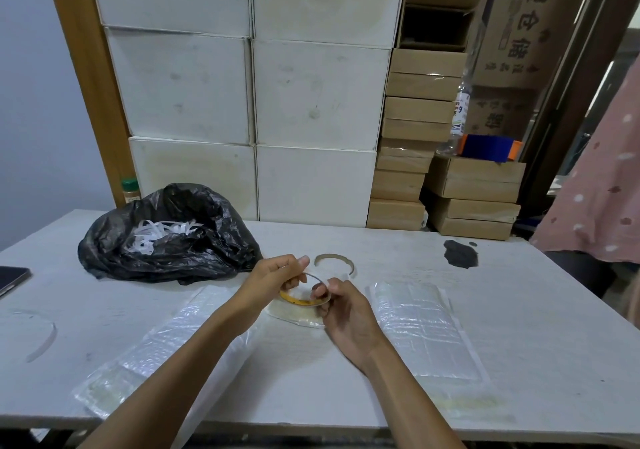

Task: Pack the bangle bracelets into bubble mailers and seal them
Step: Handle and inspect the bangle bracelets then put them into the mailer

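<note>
A thin yellow bangle (297, 300) is held over the middle of the white table (519, 275). My left hand (277, 277) pinches its far rim and my right hand (341, 305) pinches its near right side. Under the hands lies a small clear packet (294, 315). A stack of clear bubble mailers (422, 331) lies flat to the right of my right hand. More mailers (162, 341) stretch out to the left under my left forearm. An open grey ring piece (335, 261) rests on the table just beyond my hands.
A black plastic bag (166, 237) holding white strips sits at the back left. A dark phone (12, 277) lies at the left edge. White and brown boxes (311, 102) are stacked behind the table. A person in pink cloth (599, 185) stands at the right. A dark stain (460, 254) marks the table.
</note>
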Demonstrator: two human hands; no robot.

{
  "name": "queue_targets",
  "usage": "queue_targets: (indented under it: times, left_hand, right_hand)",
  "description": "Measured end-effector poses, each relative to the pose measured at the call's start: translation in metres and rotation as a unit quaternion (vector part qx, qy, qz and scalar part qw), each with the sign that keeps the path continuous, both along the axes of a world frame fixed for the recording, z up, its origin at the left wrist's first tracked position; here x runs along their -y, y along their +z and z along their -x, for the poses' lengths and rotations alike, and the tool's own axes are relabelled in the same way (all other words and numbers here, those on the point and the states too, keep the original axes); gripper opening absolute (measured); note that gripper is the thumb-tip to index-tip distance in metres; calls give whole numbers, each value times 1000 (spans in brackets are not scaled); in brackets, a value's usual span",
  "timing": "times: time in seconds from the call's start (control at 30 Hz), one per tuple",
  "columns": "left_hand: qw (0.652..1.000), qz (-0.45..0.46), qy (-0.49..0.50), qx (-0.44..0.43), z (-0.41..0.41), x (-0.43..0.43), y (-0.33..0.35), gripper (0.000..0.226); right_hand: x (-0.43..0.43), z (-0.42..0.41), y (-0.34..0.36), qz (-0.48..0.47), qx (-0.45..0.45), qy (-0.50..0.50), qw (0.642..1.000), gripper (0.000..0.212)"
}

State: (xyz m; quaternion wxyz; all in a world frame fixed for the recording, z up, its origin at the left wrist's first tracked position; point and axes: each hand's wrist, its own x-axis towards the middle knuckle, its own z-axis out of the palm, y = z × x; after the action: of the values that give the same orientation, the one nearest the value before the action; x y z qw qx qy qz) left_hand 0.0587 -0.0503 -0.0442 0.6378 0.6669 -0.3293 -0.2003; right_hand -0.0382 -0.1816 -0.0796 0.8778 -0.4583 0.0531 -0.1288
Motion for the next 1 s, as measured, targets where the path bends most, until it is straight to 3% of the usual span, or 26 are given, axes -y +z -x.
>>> queue_targets:
  times: [0.27,0.4,0.67,0.83,1.0]
  left_hand:
    - [993,2,-89,-78,-3,-6,9,21]
    - [990,-19,-133,-40,-8,-5,16,24]
    - [988,-51,-142,19,-9,-4,13,30]
    - [971,-169,-133,102,-7,-5,34,25]
    - [955,-203,-166,138,-1,-11,43,35]
  right_hand:
    - [-1,-2,-2,12,14,-11,1000,22]
    - [0,-7,-5,-5,14,-19,1000,12]
    - [2,-9,-7,0,7,-25,1000,20]
    - [1,-8,-5,-12,1,-41,999,21]
    - [2,-9,-6,-10,-5,-40,999,22]
